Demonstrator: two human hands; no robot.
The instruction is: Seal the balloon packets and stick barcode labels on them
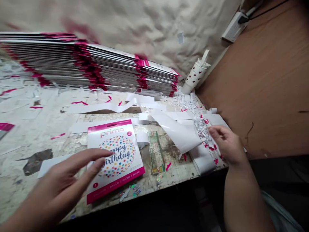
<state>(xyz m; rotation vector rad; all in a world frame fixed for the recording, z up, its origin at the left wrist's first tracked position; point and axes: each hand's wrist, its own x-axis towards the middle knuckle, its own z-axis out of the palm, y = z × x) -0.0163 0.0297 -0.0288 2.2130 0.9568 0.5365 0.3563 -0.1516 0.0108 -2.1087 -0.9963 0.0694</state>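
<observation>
Crumpled beige sheeting (145, 25) covers the back wall, hanging in soft creases, with a small white scrap (180, 37) stuck to it. A brown wooden panel (263, 77) closes off the right side, meeting the sheeting at a corner. High on that corner sits a white power strip (233, 27), with a black cable (270, 8) running up and away from it. The scuffed, paint-stained workbench (24, 138) stands against both, and below its front edge the room falls into deep shadow (277, 174). The light is even and muted.
</observation>
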